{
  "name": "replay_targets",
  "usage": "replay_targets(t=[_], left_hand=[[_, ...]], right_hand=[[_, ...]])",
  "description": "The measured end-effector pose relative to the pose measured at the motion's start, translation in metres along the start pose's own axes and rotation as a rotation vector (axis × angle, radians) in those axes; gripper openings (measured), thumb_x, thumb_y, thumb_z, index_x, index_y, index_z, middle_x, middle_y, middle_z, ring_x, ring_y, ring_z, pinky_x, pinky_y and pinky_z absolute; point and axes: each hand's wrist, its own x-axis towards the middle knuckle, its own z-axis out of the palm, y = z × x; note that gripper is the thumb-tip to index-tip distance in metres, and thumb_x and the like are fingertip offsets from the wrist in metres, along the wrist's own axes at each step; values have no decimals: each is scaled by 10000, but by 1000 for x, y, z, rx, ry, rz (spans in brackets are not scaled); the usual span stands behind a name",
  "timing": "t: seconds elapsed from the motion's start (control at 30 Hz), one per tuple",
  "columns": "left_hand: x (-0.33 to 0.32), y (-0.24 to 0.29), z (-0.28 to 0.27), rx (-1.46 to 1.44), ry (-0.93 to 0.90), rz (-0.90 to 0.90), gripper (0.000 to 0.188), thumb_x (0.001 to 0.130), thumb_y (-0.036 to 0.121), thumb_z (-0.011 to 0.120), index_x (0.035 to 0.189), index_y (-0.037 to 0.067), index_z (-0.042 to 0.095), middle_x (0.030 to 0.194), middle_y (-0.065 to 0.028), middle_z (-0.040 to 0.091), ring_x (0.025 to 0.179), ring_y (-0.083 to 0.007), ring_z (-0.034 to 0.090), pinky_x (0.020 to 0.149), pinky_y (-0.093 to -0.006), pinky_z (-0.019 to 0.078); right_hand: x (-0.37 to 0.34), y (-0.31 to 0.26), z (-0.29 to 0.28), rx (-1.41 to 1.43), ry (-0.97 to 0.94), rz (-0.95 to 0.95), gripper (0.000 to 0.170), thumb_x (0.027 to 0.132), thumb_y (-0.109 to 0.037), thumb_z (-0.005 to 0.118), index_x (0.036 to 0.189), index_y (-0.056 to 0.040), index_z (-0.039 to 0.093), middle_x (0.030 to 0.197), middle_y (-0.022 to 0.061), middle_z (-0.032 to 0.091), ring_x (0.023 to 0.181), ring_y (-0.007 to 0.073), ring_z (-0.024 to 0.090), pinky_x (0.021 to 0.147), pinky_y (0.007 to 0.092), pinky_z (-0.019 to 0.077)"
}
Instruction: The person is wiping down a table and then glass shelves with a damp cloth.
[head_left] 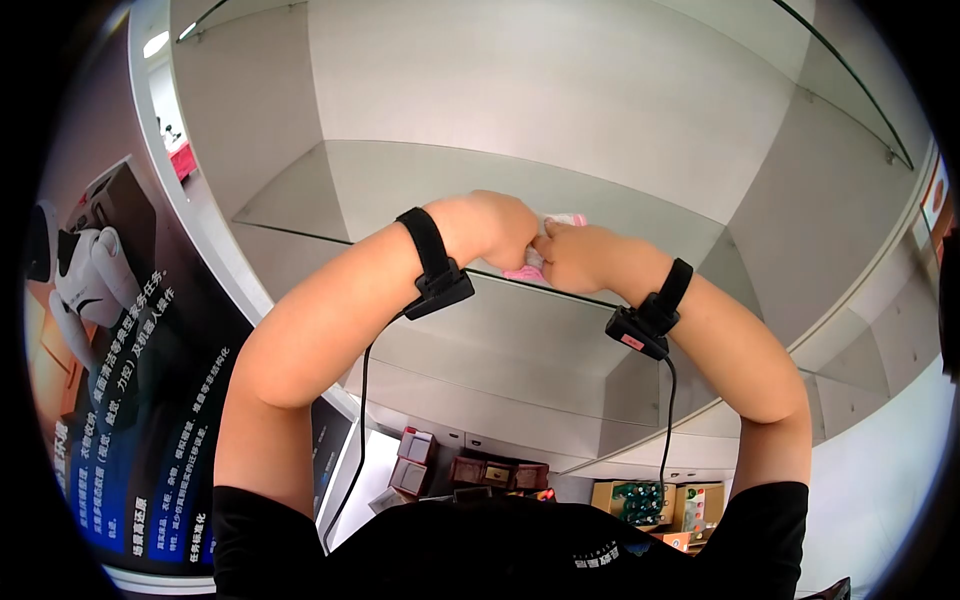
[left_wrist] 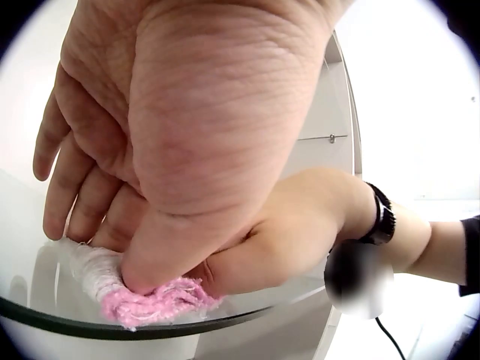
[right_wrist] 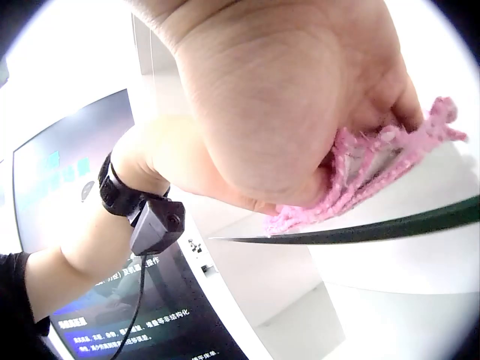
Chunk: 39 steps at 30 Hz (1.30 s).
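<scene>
The left hand (head_left: 490, 232) and right hand (head_left: 585, 258) both grip a pink-and-white cloth (left_wrist: 161, 301), which sits between them under curled fingers. It lies at the glass shelf's (head_left: 400, 180) front edge, around mid-length. Behind the hands, bare glass reaches to the back panel (head_left: 550, 80); sideways it runs toward both side panels (head_left: 245, 110).

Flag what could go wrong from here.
1. The cloth sits right by the front edge of the glass shelf, so it could slip off and drop.
2. The left grip and right grip crowd together on the same cloth, so they may bump each other.
3. The cable hanging from the left wrist's camera might catch on that edge.
</scene>
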Motion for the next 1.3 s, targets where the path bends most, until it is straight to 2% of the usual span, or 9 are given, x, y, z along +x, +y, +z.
replay_targets(t=[0.07,0.2,0.37,0.7,0.8,0.9,1.0,1.07,1.3], left_hand=[[-5,-8,3,-3,-4,-31,197,789,240,609,876,88,698,821,-113,682,799,-310,632,726,-415,488],[-17,-32,2,-20,-17,-86,204,781,219,607,901,83,700,842,-122,686,804,-320,631,726,-414,486],[-13,-36,6,2,-48,-120,198,772,190,604,902,73,696,846,-134,683,805,-332,627,720,-412,486],[-20,-18,1,26,-18,-90,163,783,104,577,900,60,681,854,-127,687,814,-334,634,716,-412,494],[-17,0,-1,97,-14,-53,140,781,100,578,853,53,688,852,-127,688,803,-328,638,719,-408,499],[-6,13,0,99,-29,-9,132,782,111,583,816,45,692,847,-132,686,795,-329,638,721,-403,503],[2,17,2,72,-41,33,146,782,133,591,834,39,690,846,-141,682,788,-333,634,715,-406,499],[6,17,0,33,-53,49,171,783,155,598,882,54,695,843,-137,681,780,-332,626,708,-408,489],[25,13,-11,-5,-64,87,196,771,151,605,930,94,704,841,-125,679,770,-327,610,702,-400,472]], right_hand=[[11,-9,-5,-6,-104,49,598,921,-271,344,1489,-103,259,1512,245,261,1352,381,362,1087,442,342],[30,-26,-16,-30,-56,6,586,923,-270,337,1480,-96,280,1508,250,266,1359,378,351,1093,444,335],[34,-33,-18,39,-19,-33,514,928,-190,312,1401,-3,385,1452,312,312,1347,388,349,1104,416,316],[23,-24,-8,55,79,-28,502,939,-216,313,1368,24,415,1472,277,302,1339,367,366,1093,404,339],[13,-17,-6,35,94,-72,467,934,-213,326,1297,33,488,1444,259,359,1285,355,435,1061,402,376],[-1,-8,-11,41,-74,-82,504,944,-270,317,1372,-36,444,1489,285,269,1335,395,373,1077,441,359],[-8,1,2,31,-98,-36,497,936,-256,323,1367,-45,453,1483,291,278,1269,409,454,1049,453,385],[-4,9,17,39,83,-91,386,886,-180,398,1147,19,601,1290,220,520,1142,339,542,959,397,450],[12,30,6,114,-33,-87,399,871,-172,393,1161,22,585,1191,194,588,1088,320,582,906,405,480]])
